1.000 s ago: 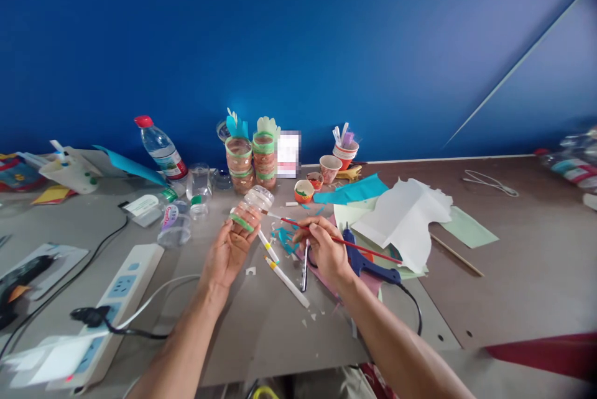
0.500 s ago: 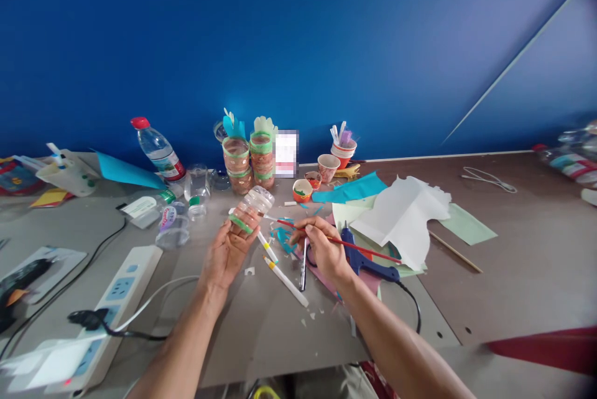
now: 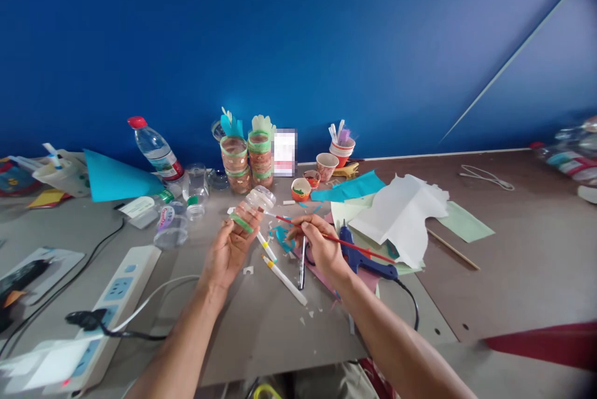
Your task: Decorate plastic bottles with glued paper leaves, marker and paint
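My left hand [image 3: 229,256] is closed round a clear plastic bottle piece [image 3: 263,197], tilted up and partly painted brown with a green band. In my right hand [image 3: 321,243] is a thin red paintbrush [image 3: 354,242], its tip at the painted side of the piece. Behind them stand painted bottle pieces [image 3: 237,166] with blue and pale green leaf shapes on top. A small paper cup of green paint [image 3: 301,189] and another small cup [image 3: 311,179] sit to their right. Two white markers [image 3: 285,281] and a dark pen [image 3: 302,271] lie between my arms.
A blue glue gun [image 3: 368,260] lies by my right wrist, near torn white paper [image 3: 401,215] and a wooden stick [image 3: 452,248]. At left are a power strip [image 3: 119,299], a red-capped bottle [image 3: 156,149] and clear plastic cups [image 3: 170,225].
The brush tip has shifted slightly left, onto the painted side of the bottle piece. Both hands keep their grip, and the whole view has shifted a little.
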Action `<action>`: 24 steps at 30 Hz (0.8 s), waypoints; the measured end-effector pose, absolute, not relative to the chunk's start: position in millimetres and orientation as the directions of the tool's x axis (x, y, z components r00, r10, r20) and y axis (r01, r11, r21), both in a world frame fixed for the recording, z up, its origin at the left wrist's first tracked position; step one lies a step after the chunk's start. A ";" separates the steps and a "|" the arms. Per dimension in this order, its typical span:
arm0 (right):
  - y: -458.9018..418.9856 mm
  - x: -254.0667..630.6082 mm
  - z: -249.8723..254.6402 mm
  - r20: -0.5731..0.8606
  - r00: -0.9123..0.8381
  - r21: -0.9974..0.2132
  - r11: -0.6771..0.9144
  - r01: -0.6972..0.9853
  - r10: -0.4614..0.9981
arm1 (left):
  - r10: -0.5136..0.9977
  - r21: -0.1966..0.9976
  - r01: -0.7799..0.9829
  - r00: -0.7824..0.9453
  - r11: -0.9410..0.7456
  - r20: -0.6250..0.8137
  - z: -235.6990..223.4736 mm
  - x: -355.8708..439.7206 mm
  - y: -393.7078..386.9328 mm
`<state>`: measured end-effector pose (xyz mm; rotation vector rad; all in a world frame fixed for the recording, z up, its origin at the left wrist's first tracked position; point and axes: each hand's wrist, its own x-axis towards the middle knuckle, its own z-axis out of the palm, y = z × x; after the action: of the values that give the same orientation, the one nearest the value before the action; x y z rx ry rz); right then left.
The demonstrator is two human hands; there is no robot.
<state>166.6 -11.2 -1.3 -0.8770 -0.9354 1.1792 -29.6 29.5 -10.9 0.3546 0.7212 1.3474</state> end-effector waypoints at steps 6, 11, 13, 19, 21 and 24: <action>-11.0 168.0 1.0 0.098 0.140 -0.924 0.142 -0.354 0.985 | 0.973 0.642 -0.749 0.014 0.164 -0.232 -11.8 -28.7 28.5; -11.1 167.2 2.4 0.117 0.140 -0.925 0.160 -0.345 0.983 | 0.984 0.674 -0.724 0.038 0.146 -0.172 -10.2 -25.2 26.6; -11.1 168.8 2.1 0.104 0.153 -0.935 0.149 -0.323 0.983 | 0.986 0.691 -0.709 0.040 0.142 -0.162 -10.7 -25.3 27.0; -10.1 169.3 1.2 0.109 0.146 -0.920 0.155 -0.359 0.983 | 0.996 0.713 -0.697 0.005 0.071 -0.094 -10.9 -22.2 26.3; -10.4 168.8 2.0 0.104 0.150 -0.928 0.150 -0.342 0.983 | 0.999 0.738 -0.674 -0.007 0.030 -0.047 -10.4 -20.1 25.3; -11.2 169.8 2.6 0.079 0.161 -0.938 0.128 -0.324 0.984 | 0.999 0.771 -0.636 -0.046 -0.020 -0.012 -11.0 -18.3 24.4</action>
<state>169.8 -11.2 2.6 -0.9508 -0.9049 1.1697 -18.3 24.4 -11.0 0.6659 0.7156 1.4957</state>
